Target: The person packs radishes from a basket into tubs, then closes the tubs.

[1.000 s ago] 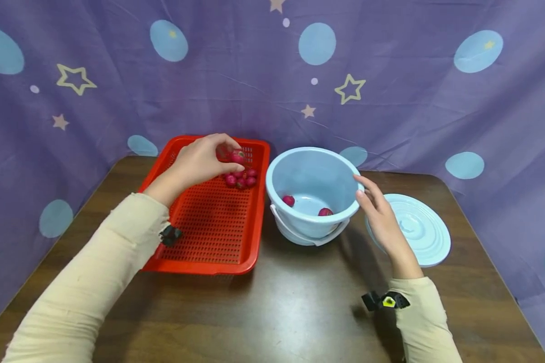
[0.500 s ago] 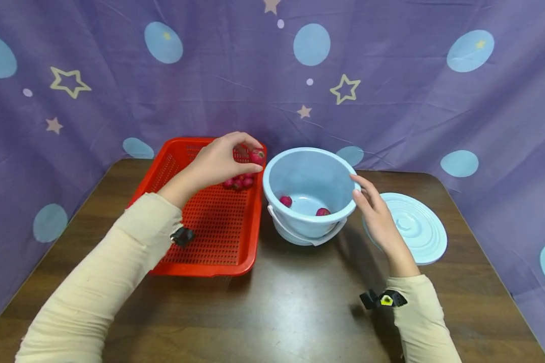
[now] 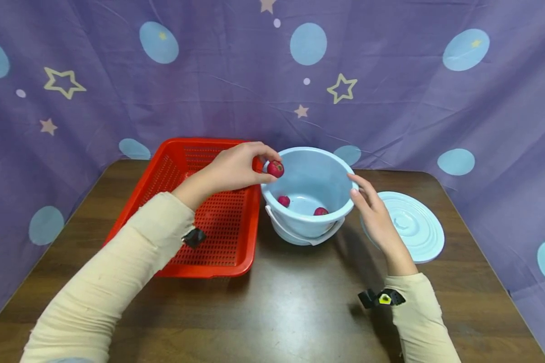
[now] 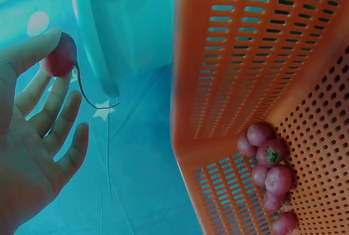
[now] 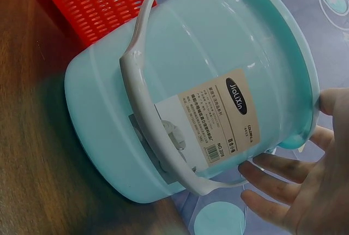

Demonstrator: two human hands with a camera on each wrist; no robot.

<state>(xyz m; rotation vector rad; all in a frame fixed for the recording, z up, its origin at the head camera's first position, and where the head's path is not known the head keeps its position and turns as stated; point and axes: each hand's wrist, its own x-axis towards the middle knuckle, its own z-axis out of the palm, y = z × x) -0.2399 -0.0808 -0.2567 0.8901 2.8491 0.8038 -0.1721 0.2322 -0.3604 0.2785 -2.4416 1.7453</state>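
Note:
My left hand (image 3: 236, 169) pinches a round red radish (image 3: 276, 169) between thumb and fingertips, at the left rim of a light blue bucket (image 3: 290, 226). In the left wrist view the radish's thin root tail (image 4: 82, 85) hangs down, and the other fingers are spread. Two radishes lie inside the bucket, one at the left (image 3: 283, 201) and one nearer the front (image 3: 320, 211). My right hand (image 3: 380, 227) grips the bucket's right rim with thumb and fingers. The right wrist view shows the bucket's label (image 5: 210, 120) and pale handle (image 5: 143, 90).
A red perforated basket (image 3: 250, 242) stands left of the bucket. Several radishes (image 4: 272, 153) are bunched in its corner, hidden behind my left hand in the head view. The bucket's round lid (image 3: 411, 227) lies at right on the wooden table (image 3: 290, 312). A purple curtain (image 3: 236, 70) hangs behind.
My left hand has carried the radish rightward from over the basket to the bucket's rim. My right hand keeps its place on the bucket.

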